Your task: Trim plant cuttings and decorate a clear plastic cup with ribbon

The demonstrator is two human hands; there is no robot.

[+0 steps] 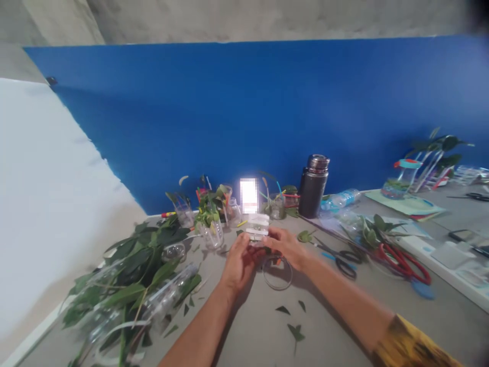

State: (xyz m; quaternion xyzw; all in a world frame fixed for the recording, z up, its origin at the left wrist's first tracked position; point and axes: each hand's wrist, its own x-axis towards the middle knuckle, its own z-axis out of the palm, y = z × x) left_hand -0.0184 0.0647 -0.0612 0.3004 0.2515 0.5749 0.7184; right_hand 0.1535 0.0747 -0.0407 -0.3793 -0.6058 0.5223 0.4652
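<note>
My left hand [242, 262] and my right hand [286, 248] are closed around a small clear piece with white bands [257, 228], held between them above the table. Its exact kind cannot be made out. The fingers of both hands hide its lower edge. Just below my right hand lies a thin pale ring [277, 288]. Right of that hand rest a pair of dark-handled scissors [346, 262] and a green leaf [304, 236]. A clear cup [212, 235] with leafy stems stands left of my hands.
Leafy cuttings [133, 260] and clear plastic bottles [168, 295] cover the table's left side. A dark thermos [314, 188] stands near the blue panel [229, 112]. Red-handled scissors [405, 262] and a lidded clear jar [401, 181] are on the right. Leaf scraps [296, 332] lie in front.
</note>
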